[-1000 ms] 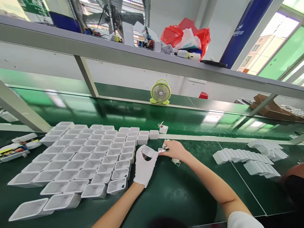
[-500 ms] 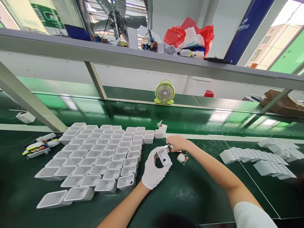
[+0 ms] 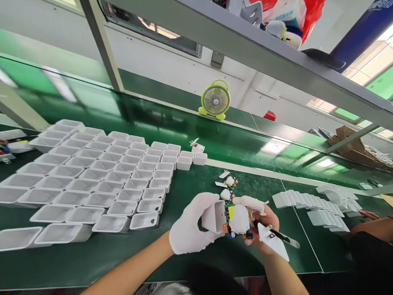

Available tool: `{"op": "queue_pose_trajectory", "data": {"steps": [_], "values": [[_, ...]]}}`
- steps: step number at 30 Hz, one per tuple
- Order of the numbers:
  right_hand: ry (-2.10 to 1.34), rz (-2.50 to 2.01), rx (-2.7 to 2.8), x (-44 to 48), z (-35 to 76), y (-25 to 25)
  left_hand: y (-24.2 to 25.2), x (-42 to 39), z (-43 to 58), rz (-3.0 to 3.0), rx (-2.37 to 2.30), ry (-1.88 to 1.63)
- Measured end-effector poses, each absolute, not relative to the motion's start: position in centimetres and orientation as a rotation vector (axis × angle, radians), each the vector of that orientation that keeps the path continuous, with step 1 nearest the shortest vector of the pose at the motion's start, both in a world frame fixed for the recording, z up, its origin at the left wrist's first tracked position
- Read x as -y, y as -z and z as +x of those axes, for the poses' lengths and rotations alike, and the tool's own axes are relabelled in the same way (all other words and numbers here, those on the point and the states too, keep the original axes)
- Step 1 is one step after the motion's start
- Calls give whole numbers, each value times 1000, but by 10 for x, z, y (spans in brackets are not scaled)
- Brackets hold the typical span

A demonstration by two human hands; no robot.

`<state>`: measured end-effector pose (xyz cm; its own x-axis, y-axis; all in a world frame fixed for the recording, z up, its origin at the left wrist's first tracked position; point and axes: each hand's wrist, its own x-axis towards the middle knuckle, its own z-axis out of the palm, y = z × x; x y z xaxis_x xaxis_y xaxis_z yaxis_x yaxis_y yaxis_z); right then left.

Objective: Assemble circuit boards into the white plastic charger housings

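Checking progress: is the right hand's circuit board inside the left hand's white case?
Mostly out: the circuit board sits exposed at the mouth of the white case.

Red bag (image 3: 317,12) partly beyond top edge

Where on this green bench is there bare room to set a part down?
On the green bench, one patch lies bare between the circuit boards and the overlapping white cases at right; a narrower strip separates the gloved left hand from the open cases. Crowded: the left side, packed with them.
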<state>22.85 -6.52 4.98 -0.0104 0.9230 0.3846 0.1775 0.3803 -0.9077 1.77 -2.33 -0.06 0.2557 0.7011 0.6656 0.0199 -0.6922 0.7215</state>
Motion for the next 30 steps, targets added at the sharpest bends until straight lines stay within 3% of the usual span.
{"op": "queue_pose_trajectory", "data": {"steps": [16, 20, 30], "values": [[-604, -1107, 1556, 68, 244, -9, -7, 16, 14, 2012, -465, -1451], [-526, -1158, 1567, 71, 240, -13, -5, 16, 13, 2008, -478, -1447], [-694, -1003, 1427, 74, 217, -41, -10, 30, 15, 1770, -710, -1293]]}}
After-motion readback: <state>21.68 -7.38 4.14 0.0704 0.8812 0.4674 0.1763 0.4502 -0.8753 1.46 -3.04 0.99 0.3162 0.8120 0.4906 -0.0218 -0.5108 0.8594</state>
